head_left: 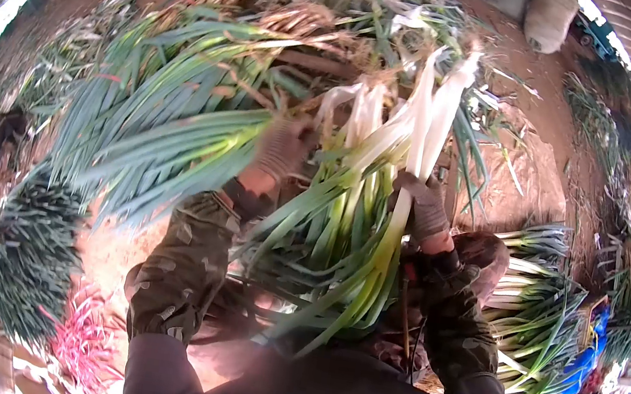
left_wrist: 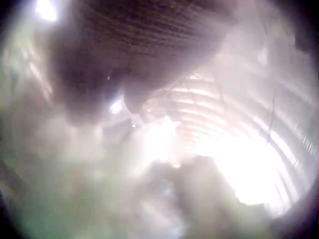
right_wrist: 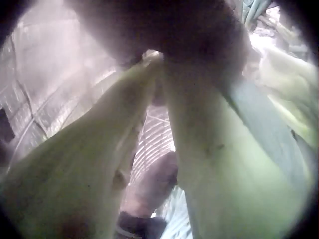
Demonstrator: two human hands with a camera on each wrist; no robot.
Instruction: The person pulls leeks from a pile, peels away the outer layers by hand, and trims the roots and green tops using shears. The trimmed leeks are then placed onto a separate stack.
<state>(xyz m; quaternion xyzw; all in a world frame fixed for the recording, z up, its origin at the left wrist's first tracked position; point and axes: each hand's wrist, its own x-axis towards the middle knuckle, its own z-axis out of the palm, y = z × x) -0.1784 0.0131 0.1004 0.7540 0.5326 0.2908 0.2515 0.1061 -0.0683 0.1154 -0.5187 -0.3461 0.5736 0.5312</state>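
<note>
Leeks [head_left: 448, 107] run lengthwise away from you, white ends [head_left: 465, 71] far, greens [head_left: 379, 272] toward you, gripped by your nearer right hand [head_left: 424, 207]; your blurred left hand [head_left: 282, 147], leftward, meets other leaves [head_left: 201, 143], hold unclear.

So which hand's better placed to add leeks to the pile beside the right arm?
Right, probably: the right hand grips pale leeks and is nearer that pile. The left hand, blurred, is farther, at green leaves.

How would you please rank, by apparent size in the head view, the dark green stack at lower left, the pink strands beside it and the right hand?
1. Dark green stack
2. Pink strands, taken together
3. Right hand
</note>
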